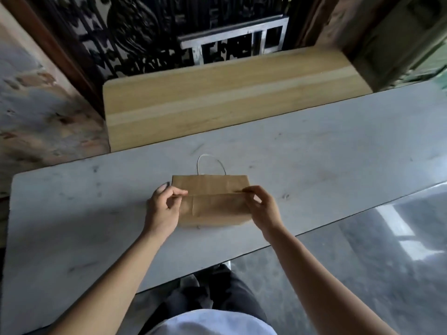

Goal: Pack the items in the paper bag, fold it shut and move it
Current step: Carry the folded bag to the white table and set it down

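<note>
A brown paper bag (212, 204) lies flat on the grey table (314, 170), its white cord handle (211, 163) pointing away from me. A fold line crosses the bag at mid height. My left hand (164, 206) pinches the fold's left end between thumb and fingers. My right hand (260, 206) pinches the right end of the same fold. No loose items show on the table; whatever the bag holds is hidden.
A light wooden table (229, 97) adjoins the grey one on the far side. Behind it stand a dark ornate metal grille (145, 32) and a metal frame. The shiny floor (375, 250) is on my right, a worn wall on my left.
</note>
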`<control>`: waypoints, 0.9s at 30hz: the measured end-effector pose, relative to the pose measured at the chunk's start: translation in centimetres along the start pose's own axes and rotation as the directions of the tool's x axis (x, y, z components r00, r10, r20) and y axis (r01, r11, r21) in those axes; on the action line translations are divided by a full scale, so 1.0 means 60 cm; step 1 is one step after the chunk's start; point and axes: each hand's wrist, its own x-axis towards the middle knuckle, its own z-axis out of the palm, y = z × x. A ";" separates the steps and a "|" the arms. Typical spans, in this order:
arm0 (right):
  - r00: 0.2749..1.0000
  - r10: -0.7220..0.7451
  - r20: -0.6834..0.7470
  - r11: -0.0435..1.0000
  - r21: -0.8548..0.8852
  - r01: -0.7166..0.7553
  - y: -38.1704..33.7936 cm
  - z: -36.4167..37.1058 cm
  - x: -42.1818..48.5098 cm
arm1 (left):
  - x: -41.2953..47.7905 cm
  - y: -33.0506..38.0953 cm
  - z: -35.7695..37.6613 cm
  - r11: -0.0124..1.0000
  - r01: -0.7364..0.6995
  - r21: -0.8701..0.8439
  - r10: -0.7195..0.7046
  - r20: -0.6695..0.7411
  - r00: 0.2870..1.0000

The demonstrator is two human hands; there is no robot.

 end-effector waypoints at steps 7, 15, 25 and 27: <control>0.999 -0.049 -0.004 0.955 -0.294 0.046 0.008 0.015 0.008 | 0.018 -0.018 -0.005 0.916 -0.198 0.348 0.205 0.019 0.979; 0.892 -0.353 0.282 0.596 -0.667 0.447 -0.049 0.113 0.018 | 0.063 0.026 0.020 0.683 -0.571 0.456 0.416 0.400 0.817; 0.969 -0.245 0.025 0.787 -0.579 0.214 0.027 0.011 0.072 | 0.145 -0.064 -0.039 0.947 -0.232 0.222 0.108 0.459 0.882; 0.983 -0.180 -0.019 0.858 -0.492 0.147 0.033 0.018 0.080 | 0.153 -0.078 -0.038 0.960 -0.171 0.223 0.059 0.436 0.898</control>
